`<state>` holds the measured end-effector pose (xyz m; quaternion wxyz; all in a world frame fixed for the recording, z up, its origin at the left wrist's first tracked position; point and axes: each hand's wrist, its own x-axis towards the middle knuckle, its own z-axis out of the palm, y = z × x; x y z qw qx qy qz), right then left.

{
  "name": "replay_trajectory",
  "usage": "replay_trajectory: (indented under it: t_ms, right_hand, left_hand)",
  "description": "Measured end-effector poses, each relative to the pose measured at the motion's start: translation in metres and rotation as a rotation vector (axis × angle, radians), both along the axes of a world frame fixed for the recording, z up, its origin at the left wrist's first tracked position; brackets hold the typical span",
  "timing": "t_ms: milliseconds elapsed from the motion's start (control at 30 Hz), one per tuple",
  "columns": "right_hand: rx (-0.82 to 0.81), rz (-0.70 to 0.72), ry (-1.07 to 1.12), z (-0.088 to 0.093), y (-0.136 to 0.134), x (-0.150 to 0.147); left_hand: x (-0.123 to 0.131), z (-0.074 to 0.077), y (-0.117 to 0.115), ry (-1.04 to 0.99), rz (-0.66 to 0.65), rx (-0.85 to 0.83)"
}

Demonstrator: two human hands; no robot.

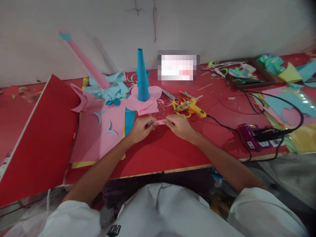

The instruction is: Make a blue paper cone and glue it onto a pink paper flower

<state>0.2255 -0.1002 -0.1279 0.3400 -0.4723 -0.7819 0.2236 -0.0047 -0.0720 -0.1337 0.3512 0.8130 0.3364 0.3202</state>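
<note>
A small strip of pink paper (pixel 160 122) is pinched between both hands over the red table (pixel 172 151). My left hand (pixel 142 127) has its fingers closed on the strip's left end. My right hand (pixel 178 125) grips the right end with curled fingers. Just beyond the hands lie pink paper offcuts (pixel 147 107), and a blue paper cone (pixel 142 77) stands upright on them. A yellow glue gun (pixel 189 107) lies right of the cone, close to my right hand.
Pink sheets (pixel 98 135) and a red board (pixel 44 131) lie at the left, with a pink tube (pixel 85 61) leaning over light-blue scraps. Scissors (pixel 169 94) sit by the cone. A purple power strip (pixel 256 136) with black cables lies right, among coloured paper.
</note>
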Motion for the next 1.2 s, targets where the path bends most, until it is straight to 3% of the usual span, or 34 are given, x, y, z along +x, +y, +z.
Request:
replay_trajectory:
  t_ms: [1200]
  right_hand:
    - [0.008,-0.028,-0.032,0.0031,0.0026,0.0088]
  left_hand:
    - [0.001,0.0011,0.0008,-0.041,0.025,0.004]
